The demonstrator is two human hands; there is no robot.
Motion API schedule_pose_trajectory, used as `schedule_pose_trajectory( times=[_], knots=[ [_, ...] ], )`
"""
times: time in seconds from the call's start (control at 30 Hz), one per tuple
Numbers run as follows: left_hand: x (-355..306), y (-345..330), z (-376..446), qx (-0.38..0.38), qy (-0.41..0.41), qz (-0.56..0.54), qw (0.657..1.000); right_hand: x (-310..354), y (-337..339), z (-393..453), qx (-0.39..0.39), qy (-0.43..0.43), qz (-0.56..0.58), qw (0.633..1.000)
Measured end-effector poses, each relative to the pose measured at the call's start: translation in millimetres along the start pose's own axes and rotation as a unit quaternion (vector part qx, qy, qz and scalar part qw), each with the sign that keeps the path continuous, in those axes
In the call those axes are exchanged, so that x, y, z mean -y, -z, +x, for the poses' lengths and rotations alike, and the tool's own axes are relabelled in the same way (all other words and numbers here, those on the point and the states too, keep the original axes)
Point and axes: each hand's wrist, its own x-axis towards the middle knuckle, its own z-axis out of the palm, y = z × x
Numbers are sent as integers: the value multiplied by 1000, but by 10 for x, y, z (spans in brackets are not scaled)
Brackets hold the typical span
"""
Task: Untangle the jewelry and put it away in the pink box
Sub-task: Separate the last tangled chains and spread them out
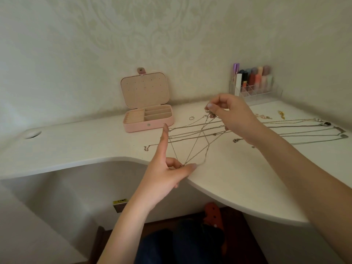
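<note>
Chains [192, 143] cross between your two hands above the white desk [238, 178]. Your left hand [167, 174] keeps its index finger straight up while thumb and curled fingers pinch the lower strands. Your right hand [231, 115] is raised, thumb and forefinger pinching the upper knot. Pink box [147, 109] stands open near the wall, behind the left hand.

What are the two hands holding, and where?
Both hold one thin chain. The right hand pinches its clasp end; the left hand pinches the near loop, forefinger stretching another strand.
</note>
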Motion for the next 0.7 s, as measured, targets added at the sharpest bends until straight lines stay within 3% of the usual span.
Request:
schedule_pose_trajectory(
  times=[0.13,0.37,0.57,0.7],
  knots=[
    [-9,-4,28,-35,21,20,999,-23,-25,0,-1,31,-67,997],
    [-41,-26,22,-65,38,-70,995,88,14,-29,13,27,25,999],
    [-8,-69,42,-155,29,-60,986,96,-21,-52,16,44,20,999],
    [6,-89,80,-254,5,26,967,36,-84,-58,9,80,-53,995]
  ],
)
